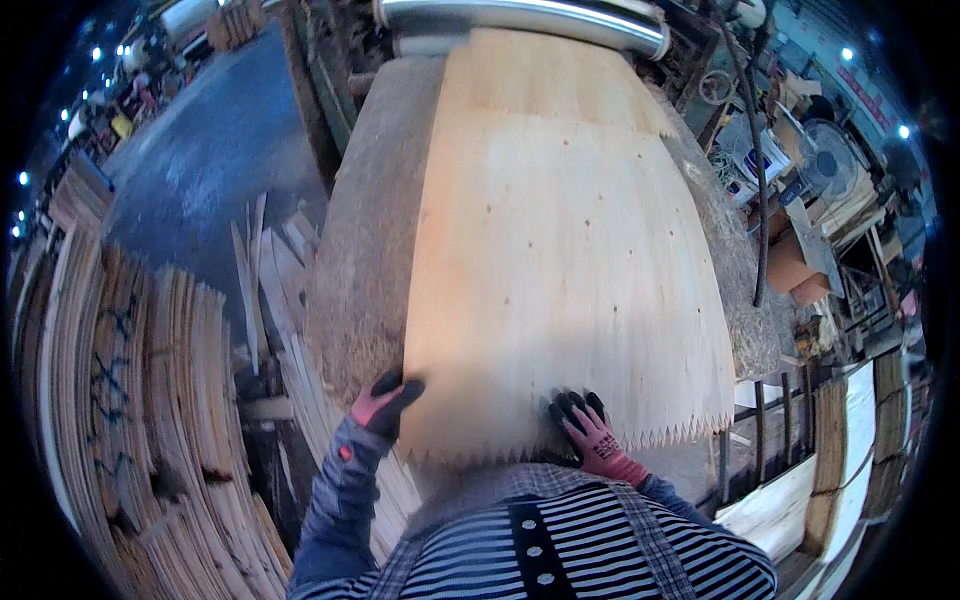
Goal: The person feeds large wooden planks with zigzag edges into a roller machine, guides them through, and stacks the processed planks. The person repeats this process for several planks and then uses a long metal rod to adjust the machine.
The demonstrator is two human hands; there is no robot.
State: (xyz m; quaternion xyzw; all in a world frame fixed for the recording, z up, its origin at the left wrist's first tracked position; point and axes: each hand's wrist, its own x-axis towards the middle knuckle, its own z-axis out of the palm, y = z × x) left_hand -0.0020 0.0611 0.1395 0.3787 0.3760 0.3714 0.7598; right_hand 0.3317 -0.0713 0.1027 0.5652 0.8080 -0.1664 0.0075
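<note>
A large pale wood veneer sheet (570, 270) lies before me on a worn worktable (365, 240). Its near edge is toothed like a saw, and small dark knots dot its face. My left hand (385, 403), in a pink and black glove, grips the sheet's left edge close to the near corner. My right hand (592, 435), gloved alike, rests on the near edge right of the middle, fingers stretched forward over the wood. At the far end, a second veneer piece (550, 75) overlaps the sheet and reaches up to a shiny metal roller (530, 18).
Stacked veneer (150, 400) stands on the left, beside loose wood strips (265, 270). A fan (828, 160), a cardboard box (795, 265) and a hanging dark hose (762, 200) are on the right. More bundled sheets (830, 450) sit at the lower right.
</note>
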